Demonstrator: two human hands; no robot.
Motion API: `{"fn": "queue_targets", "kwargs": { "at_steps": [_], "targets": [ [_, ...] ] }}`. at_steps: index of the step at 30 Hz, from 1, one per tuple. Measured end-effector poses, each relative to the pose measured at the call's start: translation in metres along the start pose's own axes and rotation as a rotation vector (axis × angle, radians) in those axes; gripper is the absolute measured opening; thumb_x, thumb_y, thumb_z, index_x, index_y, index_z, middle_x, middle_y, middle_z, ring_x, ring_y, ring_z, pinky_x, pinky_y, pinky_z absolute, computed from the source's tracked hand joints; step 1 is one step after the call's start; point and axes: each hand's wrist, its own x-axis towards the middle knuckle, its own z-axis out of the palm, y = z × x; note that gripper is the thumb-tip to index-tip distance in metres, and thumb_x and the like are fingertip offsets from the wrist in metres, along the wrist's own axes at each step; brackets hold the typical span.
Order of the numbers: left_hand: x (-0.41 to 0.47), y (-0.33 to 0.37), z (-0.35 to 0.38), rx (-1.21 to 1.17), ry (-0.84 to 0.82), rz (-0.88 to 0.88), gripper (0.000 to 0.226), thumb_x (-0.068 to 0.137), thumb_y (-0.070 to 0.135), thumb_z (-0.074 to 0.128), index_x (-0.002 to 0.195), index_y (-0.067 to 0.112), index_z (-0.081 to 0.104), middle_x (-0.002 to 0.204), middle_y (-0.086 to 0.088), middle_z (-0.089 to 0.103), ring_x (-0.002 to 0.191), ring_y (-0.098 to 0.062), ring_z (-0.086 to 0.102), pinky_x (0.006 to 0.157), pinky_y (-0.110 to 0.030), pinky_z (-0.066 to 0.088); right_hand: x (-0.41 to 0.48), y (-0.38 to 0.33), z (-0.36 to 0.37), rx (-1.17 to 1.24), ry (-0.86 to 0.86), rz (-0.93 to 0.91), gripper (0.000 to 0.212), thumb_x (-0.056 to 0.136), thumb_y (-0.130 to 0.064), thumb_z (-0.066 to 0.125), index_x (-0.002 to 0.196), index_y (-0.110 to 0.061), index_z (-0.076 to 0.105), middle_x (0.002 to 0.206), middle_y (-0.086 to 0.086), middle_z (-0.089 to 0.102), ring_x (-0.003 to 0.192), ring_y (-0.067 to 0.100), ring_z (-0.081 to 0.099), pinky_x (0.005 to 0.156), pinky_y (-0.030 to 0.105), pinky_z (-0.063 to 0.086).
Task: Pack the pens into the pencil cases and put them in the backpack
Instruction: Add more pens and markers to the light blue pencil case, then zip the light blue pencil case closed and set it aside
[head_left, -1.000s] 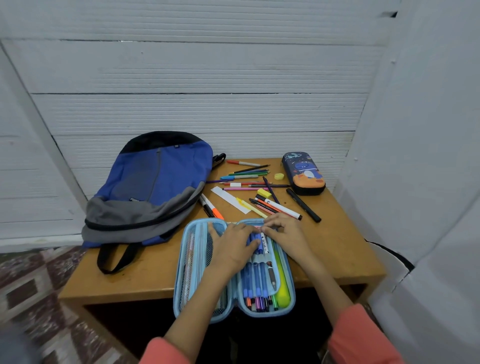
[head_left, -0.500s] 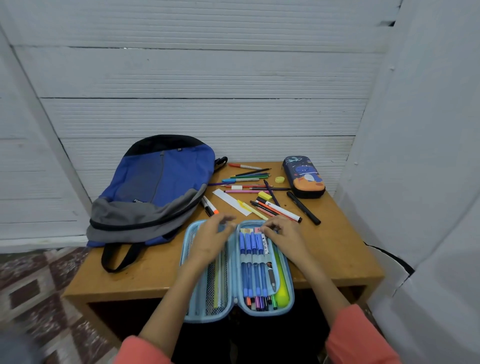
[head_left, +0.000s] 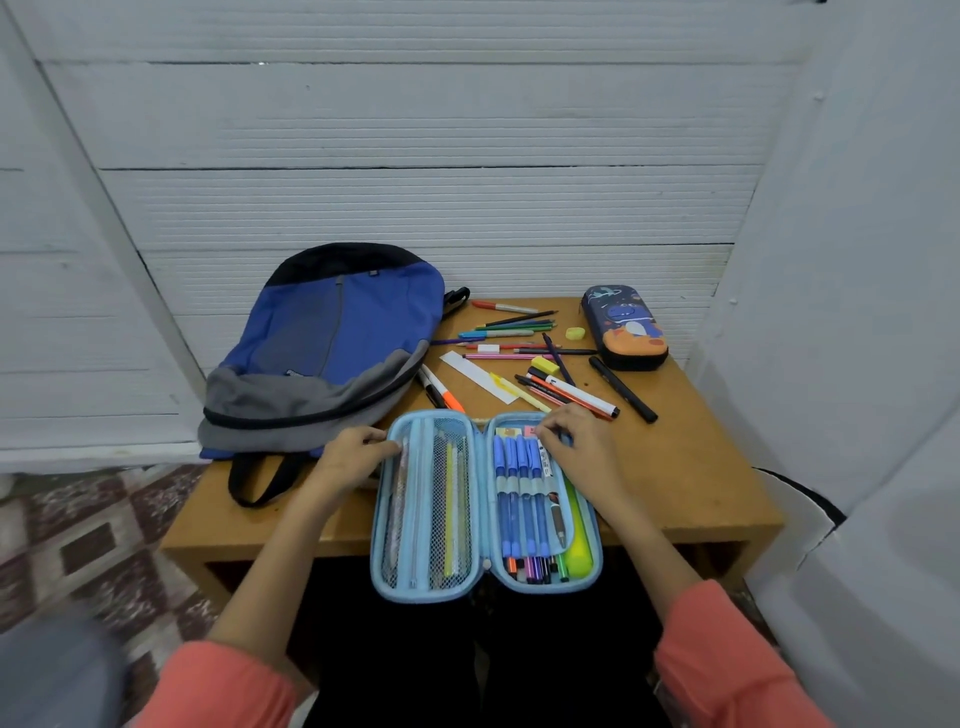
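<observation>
White ribbed panels are backing the wooden table, and we are holding one open blue pencil case at the tabletop's near edge. Our left hand is gripping its left rim, while our right hand is curling onto four blue pens inside, and we cannot tell whether it is pinching. Roughly sixteen loose pens are lying just beyond the right hand, mostly crosswise. One space-print pencil case and one backpack are sitting at the far corners.

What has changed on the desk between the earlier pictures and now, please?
The left hand slid left off the pens, across the open blue pencil case, and now holds its left rim. The right hand still pinches the pens' tops. Backpack, dark pencil case and loose pens have not moved.
</observation>
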Motion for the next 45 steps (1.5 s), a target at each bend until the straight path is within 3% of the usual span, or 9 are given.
{"fn": "queue_targets", "kwargs": {
  "at_steps": [15, 20, 24, 27, 31, 34, 37, 40, 45],
  "targets": [
    [-0.023, 0.074, 0.009, -0.081, -0.087, 0.158, 0.03, 0.087, 0.02, 0.069, 0.109, 0.005, 0.054, 0.092, -0.006, 0.068, 0.058, -0.01, 0.069, 0.053, -0.025, 0.055, -0.003, -0.001, 0.002, 0.018, 0.044, 0.013, 0.016, 0.09, -0.021, 0.064, 0.076, -0.012, 0.066, 0.082, -0.005, 0.059, 0.083, 0.011, 0.055, 0.07, 0.039, 0.05],
    [-0.029, 0.125, 0.033, 0.376, 0.045, 0.379, 0.029, 0.08, 0.035, 0.069, 0.097, 0.013, 0.06, 0.077, 0.0, 0.066, 0.08, -0.022, 0.069, 0.071, -0.029, 0.051, -0.003, -0.003, 0.004, -0.038, 0.065, 0.003, 0.018, 0.091, -0.024, 0.063, 0.075, -0.014, 0.063, 0.08, -0.002, 0.058, 0.081, 0.014, 0.053, 0.067, 0.04, 0.047],
    [-0.039, 0.151, 0.076, 0.738, 0.132, 0.547, 0.047, 0.078, 0.043, 0.069, 0.108, 0.009, 0.058, 0.108, -0.011, 0.062, 0.104, -0.03, 0.058, 0.071, -0.032, 0.038, -0.003, -0.007, 0.005, -0.052, 0.068, 0.027, 0.017, 0.089, -0.022, 0.06, 0.08, -0.009, 0.063, 0.082, 0.004, 0.057, 0.081, 0.021, 0.052, 0.067, 0.046, 0.045],
    [-0.044, 0.151, 0.109, 0.884, 0.146, 0.607, 0.049, 0.082, 0.045, 0.067, 0.114, 0.01, 0.055, 0.115, -0.01, 0.059, 0.109, -0.029, 0.057, 0.073, -0.034, 0.038, -0.01, -0.015, 0.002, 0.117, 0.091, 0.084, 0.019, 0.085, -0.037, 0.045, 0.076, -0.023, 0.054, 0.08, 0.001, 0.055, 0.075, 0.014, 0.05, 0.061, 0.033, 0.039],
    [-0.046, 0.141, 0.131, 0.992, 0.177, 0.66, 0.042, 0.091, 0.051, 0.052, 0.117, 0.017, 0.054, 0.111, -0.007, 0.062, 0.102, -0.025, 0.059, 0.069, -0.033, 0.034, -0.008, -0.006, -0.004, 0.213, 0.137, 0.21, 0.03, 0.088, -0.001, 0.048, 0.071, -0.025, 0.057, 0.077, -0.003, 0.061, 0.069, 0.006, 0.051, 0.059, 0.029, 0.036],
    [-0.04, 0.135, 0.123, 0.945, 0.114, 0.626, 0.045, 0.093, 0.057, 0.048, 0.121, 0.022, 0.055, 0.114, -0.006, 0.06, 0.105, -0.027, 0.059, 0.072, -0.034, 0.036, -0.001, -0.005, -0.013, 0.345, 0.167, 0.363, 0.024, 0.093, -0.001, 0.048, 0.101, -0.015, 0.066, 0.098, 0.0, 0.067, 0.091, 0.012, 0.062, 0.075, 0.025, 0.048],
    [-0.034, 0.126, 0.106, 0.857, -0.03, 0.626, 0.044, 0.092, 0.053, 0.052, 0.129, 0.03, 0.055, 0.125, -0.004, 0.056, 0.113, -0.024, 0.055, 0.08, -0.036, 0.041, 0.006, -0.015, -0.02, 0.557, 0.192, 0.45, 0.016, 0.1, -0.024, 0.05, 0.109, -0.018, 0.061, 0.093, -0.006, 0.066, 0.085, 0.007, 0.064, 0.071, 0.02, 0.049],
    [-0.029, 0.114, 0.088, 0.659, -0.221, 0.647, 0.04, 0.092, 0.039, 0.058, 0.13, 0.027, 0.059, 0.119, -0.003, 0.058, 0.112, -0.019, 0.054, 0.078, -0.028, 0.038, 0.022, -0.02, -0.026, 0.493, -0.062, 0.469, 0.029, 0.088, -0.051, 0.061, 0.099, -0.025, 0.068, 0.097, -0.004, 0.071, 0.09, 0.011, 0.068, 0.079, 0.027, 0.054],
    [-0.029, 0.082, 0.057, 0.094, -0.447, 0.474, 0.031, 0.094, 0.017, 0.062, 0.125, 0.015, 0.063, 0.115, 0.002, 0.061, 0.113, -0.011, 0.057, 0.087, -0.024, 0.049, 0.041, -0.031, -0.033, 0.333, -0.406, 0.495, 0.032, 0.084, -0.047, 0.068, 0.101, -0.02, 0.065, 0.096, 0.002, 0.074, 0.08, 0.014, 0.073, 0.075, 0.027, 0.058]
  ]
}}
